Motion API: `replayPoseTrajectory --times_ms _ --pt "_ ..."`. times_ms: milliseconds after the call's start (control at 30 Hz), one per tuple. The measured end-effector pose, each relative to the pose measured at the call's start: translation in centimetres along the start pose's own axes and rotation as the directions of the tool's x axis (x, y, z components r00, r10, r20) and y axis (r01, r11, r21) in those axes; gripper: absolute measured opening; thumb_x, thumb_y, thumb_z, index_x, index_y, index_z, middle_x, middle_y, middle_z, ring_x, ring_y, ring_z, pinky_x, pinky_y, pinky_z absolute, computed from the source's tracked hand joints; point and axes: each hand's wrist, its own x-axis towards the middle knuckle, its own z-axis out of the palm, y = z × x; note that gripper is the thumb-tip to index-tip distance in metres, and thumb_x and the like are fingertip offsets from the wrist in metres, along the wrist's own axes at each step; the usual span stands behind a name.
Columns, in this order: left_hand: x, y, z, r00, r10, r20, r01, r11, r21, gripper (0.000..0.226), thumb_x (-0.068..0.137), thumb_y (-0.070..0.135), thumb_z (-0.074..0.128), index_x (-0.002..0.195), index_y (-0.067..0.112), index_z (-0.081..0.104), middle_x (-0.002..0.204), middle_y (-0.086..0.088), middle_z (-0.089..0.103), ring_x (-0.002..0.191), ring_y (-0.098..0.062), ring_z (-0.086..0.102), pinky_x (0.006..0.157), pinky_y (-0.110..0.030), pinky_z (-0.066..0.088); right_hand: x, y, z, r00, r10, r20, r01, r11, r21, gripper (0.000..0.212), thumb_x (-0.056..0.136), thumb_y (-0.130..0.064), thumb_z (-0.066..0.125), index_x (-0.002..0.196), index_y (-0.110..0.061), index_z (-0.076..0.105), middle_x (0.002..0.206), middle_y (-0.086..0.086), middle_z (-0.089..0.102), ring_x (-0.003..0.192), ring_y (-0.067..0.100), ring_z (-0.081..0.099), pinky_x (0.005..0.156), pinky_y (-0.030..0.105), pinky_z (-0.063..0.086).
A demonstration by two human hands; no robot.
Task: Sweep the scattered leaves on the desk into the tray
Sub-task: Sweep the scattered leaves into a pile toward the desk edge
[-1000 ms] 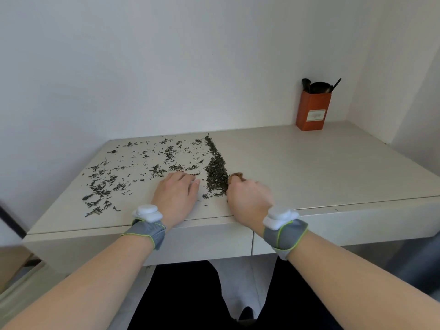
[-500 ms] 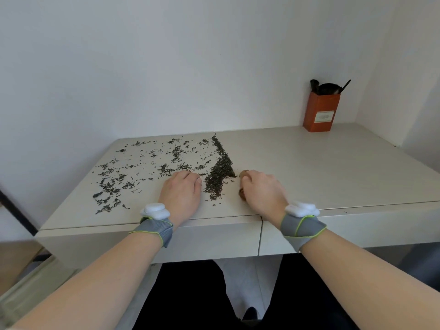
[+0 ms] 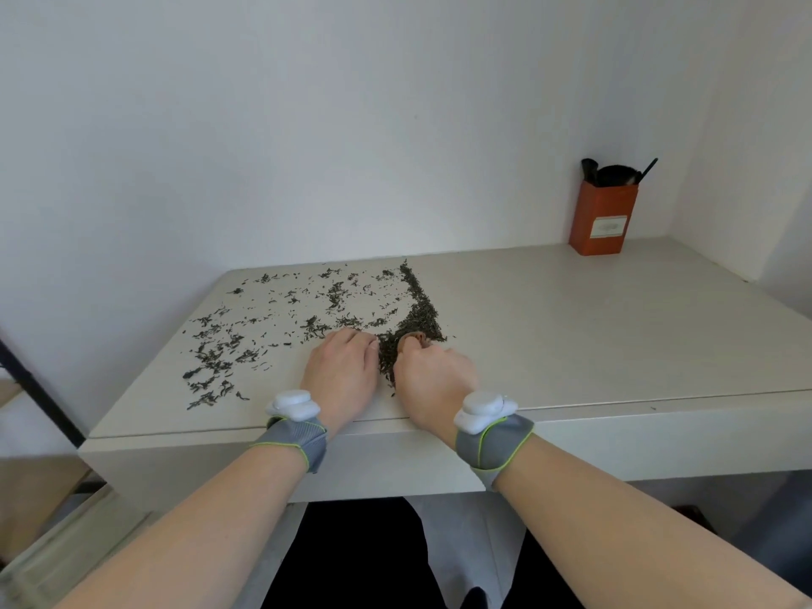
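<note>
Left hand (image 3: 340,371) lies flat on the desk (image 3: 571,336) beside the leaf pile (image 3: 419,316); right hand (image 3: 433,380) curls round a brown thing (image 3: 414,338), mostly hidden.

No readable text, orange box (image 3: 603,218) label illegible

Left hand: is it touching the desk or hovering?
Touching. The head view shows the left hand lying palm-down on the desk, fingertips beside the leaf pile, no gap beneath.
</note>
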Motion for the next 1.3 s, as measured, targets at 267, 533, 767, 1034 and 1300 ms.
replayPoseTrajectory --times_ms 267,533,767,1034,1300 --pt "-0.4 -0.2 0.4 1.0 0.011 0.025 -0.011 1.0 -0.014 0.034 0.106 0.03 0.044 0.114 0.014 0.072 0.109 -0.004 0.07 0.106 -0.029 0.059 0.091 -0.04 0.048 0.8 5.1 -1.6 0.984 0.167 0.055 -0.176 0.906 0.384 0.029 0.102 -0.034 0.031 0.099 -0.024 0.057 0.095 0.012 0.07 0.089 0.039 0.062 0.077 0.039 0.05" --pt "-0.3 0.0 0.3 0.998 0.002 0.067 -0.002 1.0 -0.005 0.034 0.106 0.032 0.045 0.119 0.015 0.072 0.114 -0.003 0.069 0.111 -0.029 0.057 0.097 -0.041 0.046 2.0 10.8 -0.8 0.97 0.234 0.061 -0.235 0.972 -0.004 0.035 0.103 -0.026 0.032 0.125 -0.009 0.053 0.103 0.016 0.069 0.09 0.04 0.065 0.072 0.038 0.05" --pt "-0.4 0.1 0.2 0.997 -0.007 0.076 0.006 1.0 0.019 0.048 0.102 0.041 0.035 0.119 0.016 0.072 0.114 -0.003 0.069 0.112 -0.03 0.058 0.098 -0.041 0.047 3.5 7.2 0.8 0.989 0.144 0.031 -0.142 0.988 -0.066 0.043 0.104 -0.022 0.034 0.141 -0.002 0.041 0.114 0.018 0.069 0.101 0.041 0.067 0.071 0.039 0.041" --pt "-0.4 0.2 -0.2 0.993 -0.016 0.117 0.012 0.999 0.032 0.051 0.102 0.044 0.032 0.124 0.017 0.07 0.119 0.0 0.068 0.117 -0.027 0.055 0.1 -0.04 0.045 4.3 4.4 0.8 0.995 0.071 0.067 -0.073 0.997 0.022 0.032 0.105 -0.028 0.032 0.124 -0.013 0.052 0.108 0.015 0.07 0.096 0.041 0.066 0.07 0.039 0.042" --pt "0.8 -0.5 -0.7 0.991 0.07 0.114 -0.073 0.997 0.03 0.059 0.101 0.052 0.029 0.126 0.017 0.07 0.128 0.002 0.065 0.124 -0.023 0.054 0.107 -0.044 0.043 5.3 9.7 -0.3 0.976 0.209 0.063 -0.217 0.954 0.207 0.033 0.105 -0.037 0.029 0.115 -0.023 0.057 0.108 0.016 0.069 0.098 0.041 0.062 0.072 0.037 0.039"
